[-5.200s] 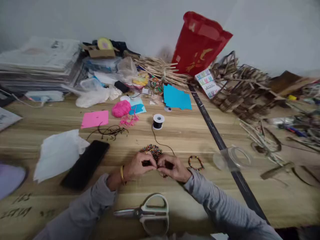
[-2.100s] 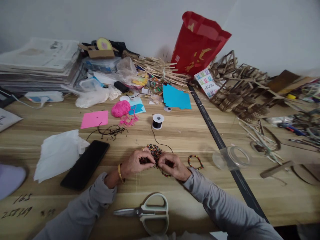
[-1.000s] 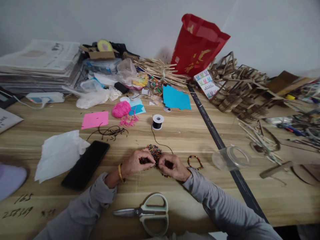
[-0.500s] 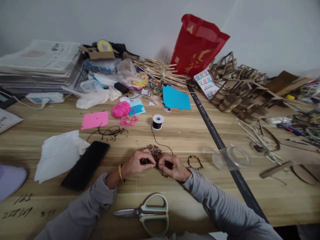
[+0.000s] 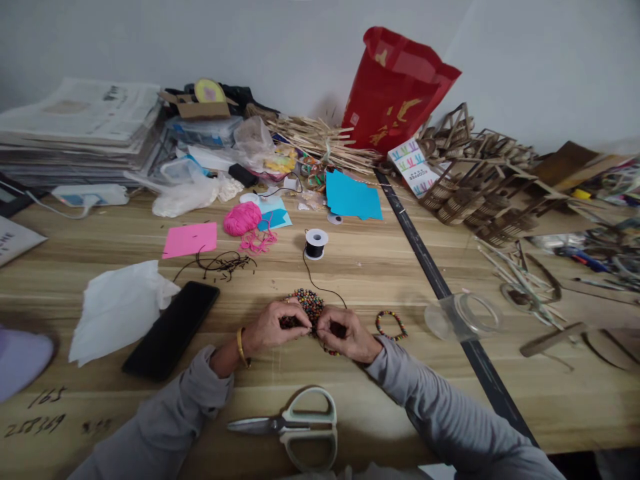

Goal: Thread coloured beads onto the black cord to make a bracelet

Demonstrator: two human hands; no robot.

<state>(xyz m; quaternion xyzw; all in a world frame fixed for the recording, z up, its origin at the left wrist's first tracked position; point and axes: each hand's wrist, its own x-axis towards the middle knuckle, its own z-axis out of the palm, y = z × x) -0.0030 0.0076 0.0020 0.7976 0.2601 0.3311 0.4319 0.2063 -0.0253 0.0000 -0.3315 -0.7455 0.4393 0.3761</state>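
Observation:
A cluster of small multicoloured beads (image 5: 306, 301) lies on the wooden table between my hands. My left hand (image 5: 280, 323) pinches at its near left side, thumb and forefinger together. Opposite it, my right hand (image 5: 346, 332) is also pinched, its fingertips almost touching the left ones. Whatever lies between the fingertips is too small to make out. A black cord (image 5: 323, 288) runs from a white spool (image 5: 315, 245) toward my right hand. To the right of that hand lies a beaded bracelet (image 5: 391, 325).
Scissors (image 5: 307, 427) lie near the front edge. A black phone (image 5: 171, 330) and white tissue (image 5: 117, 307) are on the left. Behind are pink yarn (image 5: 243, 219) and blue paper (image 5: 353, 195). A clear round container (image 5: 463, 316) and woven baskets (image 5: 463, 203) stand right.

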